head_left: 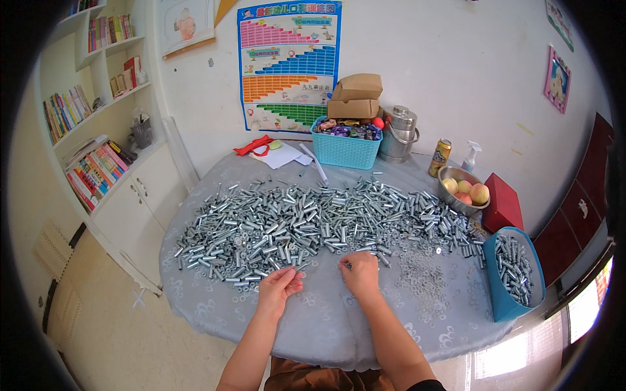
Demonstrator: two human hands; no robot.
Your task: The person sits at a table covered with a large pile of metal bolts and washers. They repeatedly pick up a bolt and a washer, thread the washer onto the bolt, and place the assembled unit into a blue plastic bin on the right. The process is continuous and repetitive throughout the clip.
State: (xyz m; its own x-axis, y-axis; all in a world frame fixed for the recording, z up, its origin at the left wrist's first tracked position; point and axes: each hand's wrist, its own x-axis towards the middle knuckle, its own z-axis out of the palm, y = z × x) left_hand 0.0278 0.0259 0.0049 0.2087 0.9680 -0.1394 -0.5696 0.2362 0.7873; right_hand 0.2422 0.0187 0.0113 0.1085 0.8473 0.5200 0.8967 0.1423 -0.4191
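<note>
My left hand is closed in a pinch at the near edge of a big heap of metal fasteners. A thin silver bolt sticks out from its fingertips. To the right, my right hand has its fingers curled together just above the tablecloth. Something small and metallic shows at those fingertips, too hidden to name. The heap holds shiny sleeves and bolts. A patch of small washers is spread out to the right of my right hand.
A blue bin of metal sleeves stands at the table's right edge. Behind the heap are a turquoise basket, a metal canister, a drink can, a spray bottle, a fruit bowl and a red box.
</note>
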